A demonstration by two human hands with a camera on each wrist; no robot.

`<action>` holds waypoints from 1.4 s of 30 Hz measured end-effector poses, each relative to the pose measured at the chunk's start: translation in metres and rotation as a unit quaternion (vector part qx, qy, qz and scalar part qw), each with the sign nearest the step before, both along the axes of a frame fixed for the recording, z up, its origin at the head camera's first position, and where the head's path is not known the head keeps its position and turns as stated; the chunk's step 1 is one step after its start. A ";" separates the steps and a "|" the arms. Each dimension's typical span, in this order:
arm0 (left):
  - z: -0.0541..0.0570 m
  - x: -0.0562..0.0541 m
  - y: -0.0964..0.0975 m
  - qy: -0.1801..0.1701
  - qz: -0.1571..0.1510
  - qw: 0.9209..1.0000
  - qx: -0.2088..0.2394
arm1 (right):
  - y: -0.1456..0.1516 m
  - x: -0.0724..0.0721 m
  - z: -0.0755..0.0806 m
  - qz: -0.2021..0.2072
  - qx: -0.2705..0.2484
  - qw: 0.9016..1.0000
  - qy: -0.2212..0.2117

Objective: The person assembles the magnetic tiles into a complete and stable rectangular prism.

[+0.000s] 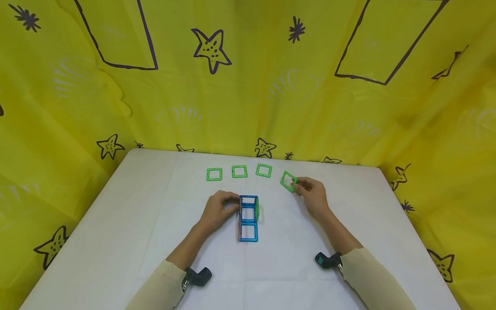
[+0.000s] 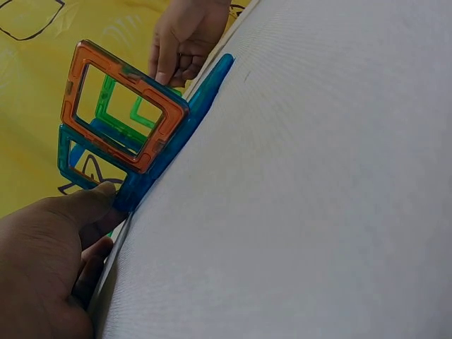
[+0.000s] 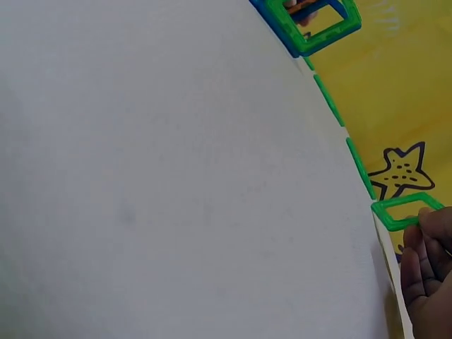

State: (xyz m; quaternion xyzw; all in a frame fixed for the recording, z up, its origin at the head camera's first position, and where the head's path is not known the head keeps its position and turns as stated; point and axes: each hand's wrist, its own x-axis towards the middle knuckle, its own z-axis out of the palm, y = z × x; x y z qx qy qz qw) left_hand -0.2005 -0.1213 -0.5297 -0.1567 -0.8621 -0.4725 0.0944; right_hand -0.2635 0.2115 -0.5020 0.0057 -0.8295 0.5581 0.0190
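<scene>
"Beige left sleeve (image 1: pixel 156 286) fabric is ending at a black wrist camera (image 1: pixel 199 277). What is the left hand (image 1: pixel 215 213) doing?"

"Its thumb and fingers are pinching the left side, near the far end, of a magnetic-tile assembly (image 1: pixel 249 221). The assembly is resting on the white tabletop (image 1: pixel 116 241), between the two hands."

"Which units are forming it?"

"An orange square tile (image 2: pixel 134 82) is standing upright on the left side. Blue square tiles (image 1: pixel 249 240) are lying along the base. A green side tile (image 1: pixel 257 209) is standing on the right."

"And the loose units beyond?"

"From the left, a first green tile (image 1: pixel 214 179), a second green tile (image 1: pixel 239 176) and a third green tile (image 1: pixel 262 175) are lying flat in a row, well apart from the assembly."

"Report the right hand (image 1: pixel 314 196)."

"Thumb and fingers are gripping a fourth green tile (image 1: pixel 284 178) by its right edge, just right of the row. The tile is slanting; whether it is touching the tabletop, I cannot tell. A second wrist camera (image 1: pixel 328 260) and the right sleeve (image 1: pixel 373 275) are showing behind that hand."
</scene>
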 end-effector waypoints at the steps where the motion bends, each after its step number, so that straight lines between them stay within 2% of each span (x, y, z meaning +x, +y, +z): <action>1: 0.000 0.000 0.000 0.001 0.000 1.000 0.000 | -0.001 0.002 0.000 0.002 0.002 1.000 -0.001; 20: 0.003 0.000 0.001 -0.003 -0.001 1.000 0.000 | -0.013 0.045 0.008 0.052 0.027 0.998 0.038; 32: 0.002 0.000 0.001 -0.002 0.000 1.000 -0.002 | -0.022 0.072 0.013 0.081 0.006 0.996 0.035; 42: 0.001 0.000 0.000 -0.001 0.001 1.000 -0.002 | -0.029 0.095 0.005 0.116 -0.021 0.992 0.041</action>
